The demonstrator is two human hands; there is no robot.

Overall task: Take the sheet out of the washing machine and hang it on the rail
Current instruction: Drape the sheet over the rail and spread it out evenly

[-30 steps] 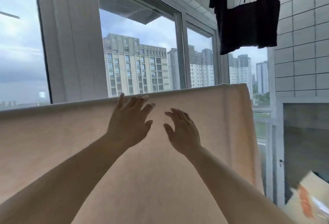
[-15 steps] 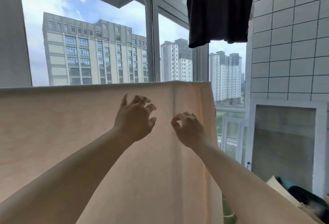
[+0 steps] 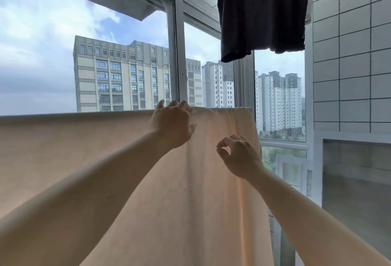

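A pale peach sheet (image 3: 88, 160) hangs over the rail, which is hidden under the sheet's top fold. The sheet spreads from the left edge of the view to its right edge near the window. My left hand (image 3: 171, 126) is raised at the top fold, its curled fingertips touching the fold and its thumb apart in front of the cloth. My right hand (image 3: 240, 156) hovers lower, close in front of the sheet near its right edge, fingers loosely curled with nothing in them. Small wrinkles show in the fold just right of my left hand.
A black T-shirt (image 3: 260, 12) with a white print hangs overhead at the upper right. Large windows (image 3: 127, 43) stand behind the sheet. A grey tiled wall (image 3: 351, 54) and a recessed panel (image 3: 357, 181) close off the right side.
The view has swung right along the sheet. My left hand rose to the top fold. My right hand dropped lower and stays curled near the sheet's right edge.
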